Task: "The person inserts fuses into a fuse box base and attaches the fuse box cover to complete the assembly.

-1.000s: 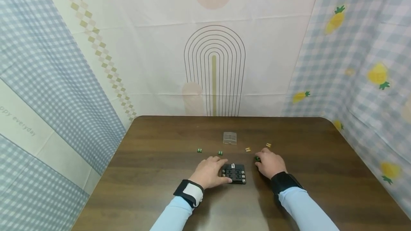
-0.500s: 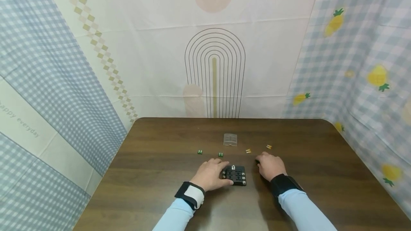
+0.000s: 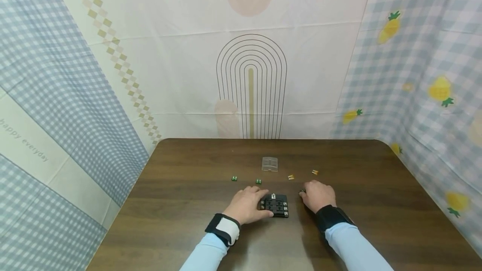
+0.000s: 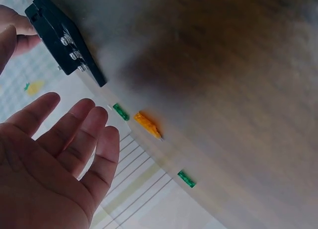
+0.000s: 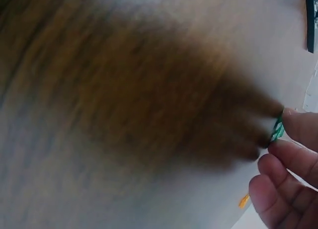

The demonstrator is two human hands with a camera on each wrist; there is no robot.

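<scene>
A black fuse block (image 3: 276, 206) with metal screw terminals lies on the brown table. My left hand (image 3: 246, 205) is at its left side, thumb by the near edge and forefinger by the far edge. In the left wrist view the fingers (image 4: 74, 139) are spread and loosely extended, apart from the block. To the right, my right hand (image 3: 318, 195) is low over the table. Its thumb and forefinger pinch a green blade fuse (image 5: 277, 129), mostly covered by the fingertips. The other fingers are loosely bent.
Two green fuses, one at the left (image 3: 234, 178) and one nearer the block (image 3: 258, 182), lie on the table. Two yellow-orange fuses, one left (image 3: 290, 177) and one right (image 3: 314, 172), lie beyond the right hand. A clear plastic cover (image 3: 270, 164) is farther back. Patterned cloth (image 3: 188, 74) hangs behind.
The right fingers have drawn together around the green fuse, which showed more plainly beside them one second ago. The left hand and fuse block keep their places; the head view has shifted slightly.
</scene>
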